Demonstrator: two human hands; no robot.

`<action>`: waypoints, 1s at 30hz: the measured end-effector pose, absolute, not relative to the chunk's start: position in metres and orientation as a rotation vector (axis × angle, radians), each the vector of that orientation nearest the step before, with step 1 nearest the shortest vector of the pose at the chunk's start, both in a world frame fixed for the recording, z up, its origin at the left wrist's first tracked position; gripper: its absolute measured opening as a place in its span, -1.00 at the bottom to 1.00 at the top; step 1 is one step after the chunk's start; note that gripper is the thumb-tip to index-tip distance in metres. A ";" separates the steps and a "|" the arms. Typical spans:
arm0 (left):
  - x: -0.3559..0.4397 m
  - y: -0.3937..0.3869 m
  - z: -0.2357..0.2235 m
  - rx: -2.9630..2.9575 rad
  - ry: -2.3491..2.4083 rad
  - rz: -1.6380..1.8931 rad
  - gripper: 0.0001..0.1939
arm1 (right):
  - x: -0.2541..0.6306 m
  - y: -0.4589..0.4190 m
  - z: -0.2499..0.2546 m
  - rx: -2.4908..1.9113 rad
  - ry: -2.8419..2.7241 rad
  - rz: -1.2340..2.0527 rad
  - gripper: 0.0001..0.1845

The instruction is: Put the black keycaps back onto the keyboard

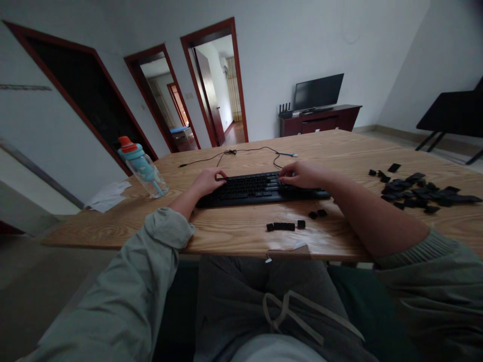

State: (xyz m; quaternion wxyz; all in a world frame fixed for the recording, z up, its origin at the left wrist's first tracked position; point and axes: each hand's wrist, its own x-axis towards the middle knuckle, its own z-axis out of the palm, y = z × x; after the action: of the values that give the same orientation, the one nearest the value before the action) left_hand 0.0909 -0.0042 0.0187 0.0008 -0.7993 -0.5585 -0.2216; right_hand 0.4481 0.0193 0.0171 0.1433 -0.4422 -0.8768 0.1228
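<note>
The black keyboard (243, 189) is laid on the wooden table (226, 229), its far left corner touched by the left hand (209, 182), with thumb and fingers bent narrowly. The right hand (302, 174) is placed over the keyboard's right part, fingers curled; whether anything is gripped by either hand cannot be told. Loose black keycaps (426, 192) are heaped at the right.

A red-capped bottle (146, 172) stands near white paper (108, 197) on the tabletop (230, 229), and a flat screen (319, 92) tops a dark-red cabinet (345, 117).
</note>
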 end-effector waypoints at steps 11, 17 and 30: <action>0.086 0.014 0.007 -2.650 -1.748 -0.658 -0.78 | 0.447 0.014 0.022 -1.324 -2.522 0.362 -0.66; 0.085 0.012 0.009 -2.696 -1.740 -0.634 -0.78 | 0.448 0.017 0.018 -1.311 -2.502 0.392 -0.63; 0.087 0.009 0.011 -2.652 -1.578 -0.451 -0.76 | 0.447 0.014 0.019 -1.332 -2.495 0.382 -0.65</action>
State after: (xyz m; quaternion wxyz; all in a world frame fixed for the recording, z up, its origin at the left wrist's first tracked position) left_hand 0.0866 0.0094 0.0108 0.0115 -0.8503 -0.5059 -0.1446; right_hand 0.4470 0.0143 0.0193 0.1431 -0.4620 -0.8652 0.1325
